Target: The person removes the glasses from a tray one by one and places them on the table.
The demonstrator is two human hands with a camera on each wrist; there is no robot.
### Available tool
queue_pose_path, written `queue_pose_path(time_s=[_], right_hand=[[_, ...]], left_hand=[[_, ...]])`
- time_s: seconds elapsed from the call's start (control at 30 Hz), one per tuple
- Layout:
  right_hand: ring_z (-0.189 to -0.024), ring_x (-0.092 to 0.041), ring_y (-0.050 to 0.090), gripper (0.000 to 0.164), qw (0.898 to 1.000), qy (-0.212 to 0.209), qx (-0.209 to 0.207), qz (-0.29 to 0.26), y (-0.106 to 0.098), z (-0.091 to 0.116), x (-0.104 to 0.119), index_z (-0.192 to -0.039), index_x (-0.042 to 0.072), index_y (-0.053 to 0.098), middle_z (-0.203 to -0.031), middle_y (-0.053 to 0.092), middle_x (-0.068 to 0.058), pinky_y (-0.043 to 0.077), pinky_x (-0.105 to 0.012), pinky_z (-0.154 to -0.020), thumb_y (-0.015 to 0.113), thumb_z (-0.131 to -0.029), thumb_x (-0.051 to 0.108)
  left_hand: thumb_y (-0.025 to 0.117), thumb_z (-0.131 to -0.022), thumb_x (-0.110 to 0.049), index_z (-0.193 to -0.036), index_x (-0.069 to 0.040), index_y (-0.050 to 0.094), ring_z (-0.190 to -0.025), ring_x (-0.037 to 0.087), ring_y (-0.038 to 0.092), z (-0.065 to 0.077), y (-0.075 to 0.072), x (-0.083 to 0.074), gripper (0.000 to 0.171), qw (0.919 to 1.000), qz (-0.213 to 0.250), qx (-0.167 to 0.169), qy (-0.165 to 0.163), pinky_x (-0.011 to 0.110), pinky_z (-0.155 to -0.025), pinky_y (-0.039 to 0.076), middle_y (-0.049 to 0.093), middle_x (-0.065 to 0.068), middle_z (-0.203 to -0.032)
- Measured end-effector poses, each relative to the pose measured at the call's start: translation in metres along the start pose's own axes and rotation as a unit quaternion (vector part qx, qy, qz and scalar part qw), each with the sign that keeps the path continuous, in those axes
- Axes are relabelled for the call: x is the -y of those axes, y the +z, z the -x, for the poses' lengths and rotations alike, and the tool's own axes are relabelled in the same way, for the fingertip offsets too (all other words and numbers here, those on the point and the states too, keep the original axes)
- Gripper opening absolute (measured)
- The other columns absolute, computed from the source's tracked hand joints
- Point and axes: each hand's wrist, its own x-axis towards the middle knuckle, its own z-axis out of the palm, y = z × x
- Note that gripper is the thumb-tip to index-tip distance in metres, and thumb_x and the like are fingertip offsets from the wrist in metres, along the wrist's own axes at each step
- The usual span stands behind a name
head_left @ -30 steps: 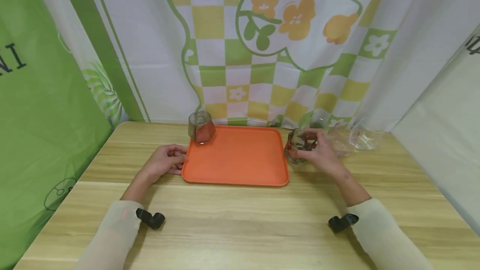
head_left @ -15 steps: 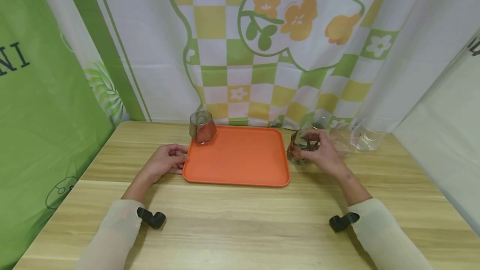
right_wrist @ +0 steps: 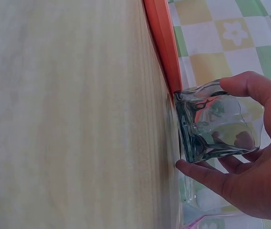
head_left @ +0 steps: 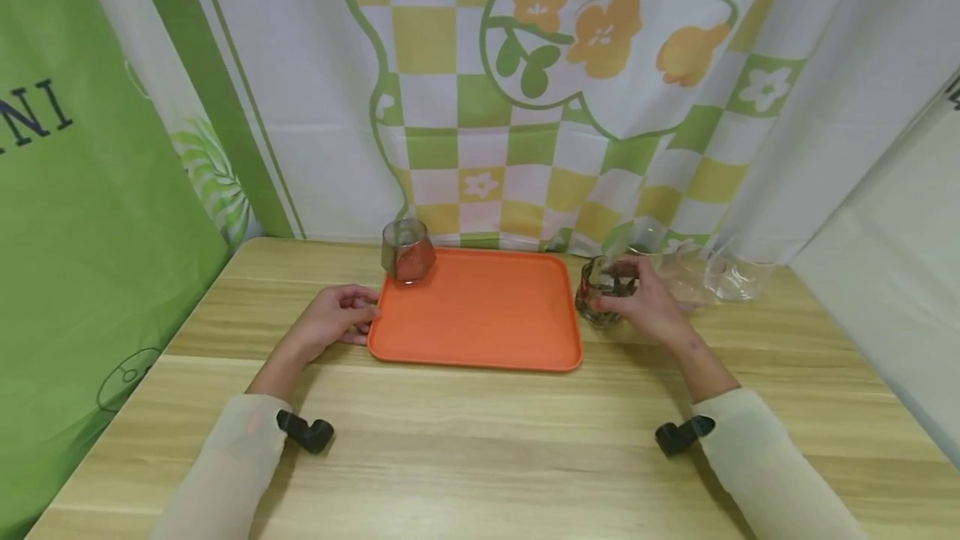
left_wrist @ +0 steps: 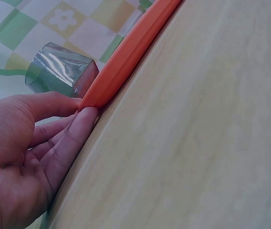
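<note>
An orange tray (head_left: 480,315) lies on the wooden table. At its left edge my left hand (head_left: 330,323) pinches the rim, thumb over the tray edge (left_wrist: 121,67) and a finger against its lower side in the left wrist view. A grey tinted drinking glass (head_left: 408,252) stands upright on the tray's back left corner. Just right of the tray, my right hand (head_left: 652,307) grips a second tinted glass (right_wrist: 206,126), thumb on one side and fingers on the other. That glass's thick base is close to the table and the tray edge; whether it touches either, I cannot tell.
Several clear glasses stand behind and right of my right hand, among them a clear glass (head_left: 738,273) at the far right. A patterned curtain (head_left: 480,140) hangs along the table's back edge. Green cloth (head_left: 97,232) hangs at the left.
The head view has shifted slightly. Both hands keep nearly the same places, the left at the tray rim and the right around the tinted glass.
</note>
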Motion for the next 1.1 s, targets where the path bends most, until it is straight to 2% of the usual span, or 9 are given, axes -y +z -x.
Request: queue_pose_path(time_s=[0.57, 1.1], right_hand=[[-0.134, -0.048, 0.042, 0.083, 1.000, -0.007, 0.011, 0.009, -0.0008, -0.0015, -0.0020, -0.147, 0.000, 0.035, -0.144, 0.045, -0.032, 0.034, -0.063, -0.113, 0.084, -0.085, 0.022], [-0.133, -0.050, 0.043, 0.087, 0.999, -0.013, 0.031, -0.002, -0.0006, -0.0011, -0.0030, -0.152, -0.002, 0.029, -0.144, 0.042, -0.034, 0.037, -0.061, -0.111, 0.083, -0.087, 0.019]], left_hand=[[0.068, -0.098, -0.002, -0.134, 0.013, 0.053, -0.075, 0.016, 0.062, -0.0021, 0.0001, -0.0027, 0.042, 1.0000, -0.003, 0.001, -0.006, 0.031, -0.064, 0.064, 0.057, 0.009, -0.095], [0.067, -0.098, -0.003, -0.134, 0.012, 0.054, -0.075, 0.016, 0.062, -0.0011, -0.0010, -0.0009, 0.041, 0.9999, -0.007, 0.000, -0.009, 0.032, -0.064, 0.064, 0.058, 0.010, -0.095]])
